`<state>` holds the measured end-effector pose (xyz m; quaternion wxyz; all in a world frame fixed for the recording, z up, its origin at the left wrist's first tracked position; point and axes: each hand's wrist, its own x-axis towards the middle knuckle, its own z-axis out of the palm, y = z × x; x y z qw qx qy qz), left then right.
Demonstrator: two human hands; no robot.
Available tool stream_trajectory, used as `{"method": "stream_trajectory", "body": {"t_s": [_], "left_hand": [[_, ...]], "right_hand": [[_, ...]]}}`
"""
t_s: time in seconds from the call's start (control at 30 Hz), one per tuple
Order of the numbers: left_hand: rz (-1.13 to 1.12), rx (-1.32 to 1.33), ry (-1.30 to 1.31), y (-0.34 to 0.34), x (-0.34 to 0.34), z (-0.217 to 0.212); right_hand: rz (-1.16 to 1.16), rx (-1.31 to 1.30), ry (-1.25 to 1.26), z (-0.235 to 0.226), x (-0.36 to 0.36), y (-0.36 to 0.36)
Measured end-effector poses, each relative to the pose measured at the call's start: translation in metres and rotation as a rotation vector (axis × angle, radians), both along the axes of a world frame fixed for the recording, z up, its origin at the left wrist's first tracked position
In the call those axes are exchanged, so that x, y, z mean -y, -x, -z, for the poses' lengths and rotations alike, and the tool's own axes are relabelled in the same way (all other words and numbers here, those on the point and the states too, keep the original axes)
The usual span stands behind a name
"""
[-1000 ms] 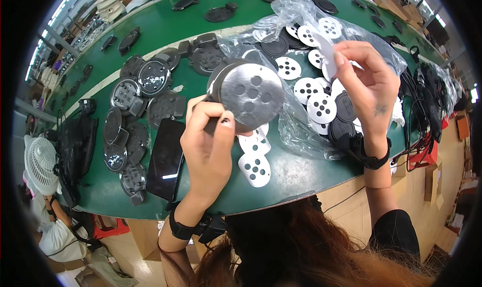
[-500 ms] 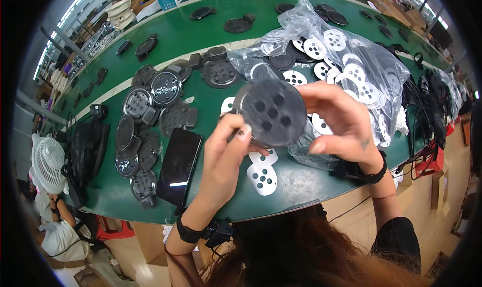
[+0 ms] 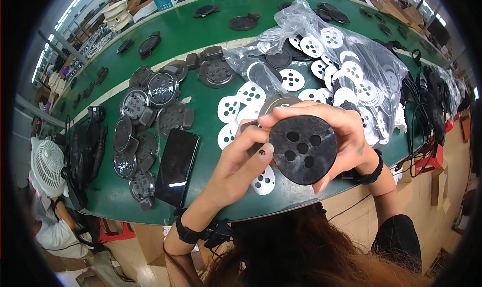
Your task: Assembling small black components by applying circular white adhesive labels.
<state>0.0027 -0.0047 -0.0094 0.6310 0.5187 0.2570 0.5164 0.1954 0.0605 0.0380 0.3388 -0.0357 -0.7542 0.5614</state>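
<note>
1. Now held up over the near edge of the green table [image 3: 201, 41]: a round black disc [image 3: 303, 149] with five holes in its middle.
2. Gripped by both hands. Right hand [image 3: 346, 136] wrapped over the top and right rim, fingers closed on the disc. Left hand [image 3: 241, 161] pinching the left rim, fingers closed on it too.
3. Looks stiff, flat and light, most likely hard plastic. Probably smooth, so maybe a bit slippery.
4. Best held by the rim, thumb on one side and fingers across, not by the holes.
5. Lying under the hands: white discs [image 3: 251, 93] with holes. Spilling from a clear bag [image 3: 361, 61] toward the far right corner: more of them.
6. Lying by the near left edge: a black phone [image 3: 177, 166], next to a pile of dark parts [image 3: 145, 116].
</note>
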Motion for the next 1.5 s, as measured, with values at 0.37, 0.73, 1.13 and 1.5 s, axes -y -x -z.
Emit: {"method": "stream_trajectory", "body": {"t_s": [0.37,0.73,1.13,1.5], "left_hand": [[0.147,0.217,0.164,0.0,0.002,-0.004],[0.224,0.251,0.134,0.003,0.0,0.001],[-0.306,0.101,0.088,0.002,-0.002,-0.014],[-0.516,-0.097,-0.18,-0.001,0.003,-0.005]], "right_hand": [[-0.072,-0.082,0.2,0.003,0.005,0.007],[0.041,-0.145,0.351,0.001,0.01,0.005],[0.262,-0.199,0.313,0.001,-0.007,-0.015],[0.546,0.141,0.325,-0.007,-0.005,-0.007]]}}
